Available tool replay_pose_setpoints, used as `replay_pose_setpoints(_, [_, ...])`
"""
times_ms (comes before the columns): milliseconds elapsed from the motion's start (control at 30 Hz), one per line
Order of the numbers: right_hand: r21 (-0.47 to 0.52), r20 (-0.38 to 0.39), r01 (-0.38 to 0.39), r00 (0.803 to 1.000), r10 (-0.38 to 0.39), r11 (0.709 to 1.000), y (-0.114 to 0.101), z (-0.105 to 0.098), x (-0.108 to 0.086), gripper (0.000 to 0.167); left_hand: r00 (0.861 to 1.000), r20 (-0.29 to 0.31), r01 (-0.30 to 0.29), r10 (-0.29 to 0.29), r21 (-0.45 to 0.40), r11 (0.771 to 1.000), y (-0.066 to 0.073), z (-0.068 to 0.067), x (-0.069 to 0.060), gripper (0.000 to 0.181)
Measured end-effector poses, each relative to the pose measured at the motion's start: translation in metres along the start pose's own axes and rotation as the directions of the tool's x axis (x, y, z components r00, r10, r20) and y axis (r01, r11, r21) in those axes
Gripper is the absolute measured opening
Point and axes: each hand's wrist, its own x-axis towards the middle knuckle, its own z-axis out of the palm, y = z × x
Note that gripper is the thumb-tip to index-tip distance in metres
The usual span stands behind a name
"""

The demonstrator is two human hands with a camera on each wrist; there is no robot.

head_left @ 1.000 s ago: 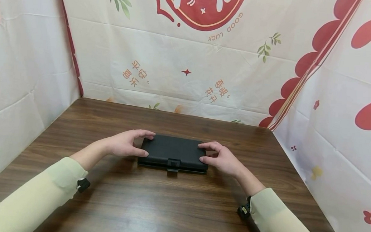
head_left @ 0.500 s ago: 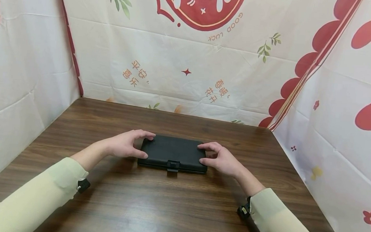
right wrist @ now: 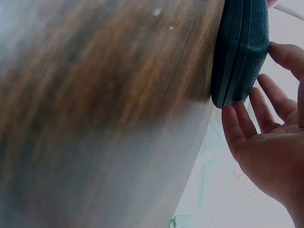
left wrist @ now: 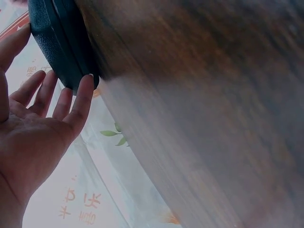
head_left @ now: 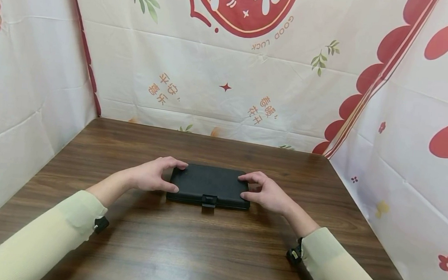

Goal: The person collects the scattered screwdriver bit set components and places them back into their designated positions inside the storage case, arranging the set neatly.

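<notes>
A black hard case (head_left: 210,182) with textured plastic lies flat on the wooden table. Its lid is down, and a latch (head_left: 209,200) sits at the middle of its front edge. At the case's left end, my left hand (head_left: 151,174) touches the lid with its thumb near the front and a finger near the back. The right hand (head_left: 268,193) mirrors this at the right end. Both wrist views show fairly straight, spread fingers (left wrist: 81,102) touching the case's end, with the palm away from it. The inside of the case is hidden.
The brown wooden table (head_left: 154,243) spreads around the case. Printed cloth (head_left: 221,66) hangs behind it and along both sides. A dark band is on each wrist, at the edge of the pale sleeves (head_left: 54,228).
The case's lid has sunk slightly at the front, narrowing the gap above the base. Both thumbs have gone down a little with it. The arms are almost still.
</notes>
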Motion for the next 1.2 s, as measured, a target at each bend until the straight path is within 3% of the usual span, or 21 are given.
replay_pose_setpoints(467, [-0.084,-0.003,0.017,1.000,-0.018,0.996,-0.008,0.005,0.000,0.044,1.000,0.021,-0.002,0.002,0.009,1.000,-0.001,-0.001,-0.001,0.078])
replay_pose_setpoints(633, [-0.164,0.013,0.024,1.000,-0.022,0.986,-0.023,0.011,0.004,0.059,1.000,0.019,-0.004,0.004,0.005,1.000,-0.003,-0.002,-0.002,0.078])
replay_pose_setpoints(800, [-0.172,0.086,0.064,0.995,-0.049,0.983,-0.038,0.019,0.010,0.076,1.000,0.019,-0.007,0.007,-0.002,1.000,-0.003,-0.002,-0.002,0.078])
replay_pose_setpoints(1033, [-0.203,0.183,0.107,0.981,-0.070,0.973,-0.054,0.037,0.019,0.088,1.000,0.023,0.014,-0.014,-0.009,1.000,-0.003,-0.002,-0.001,0.079])
replay_pose_setpoints(1200, [-0.265,0.205,0.126,0.976,-0.071,0.956,-0.059,0.046,0.023,0.095,0.999,0.036,0.010,-0.010,-0.004,1.000,-0.001,-0.003,-0.001,0.078])
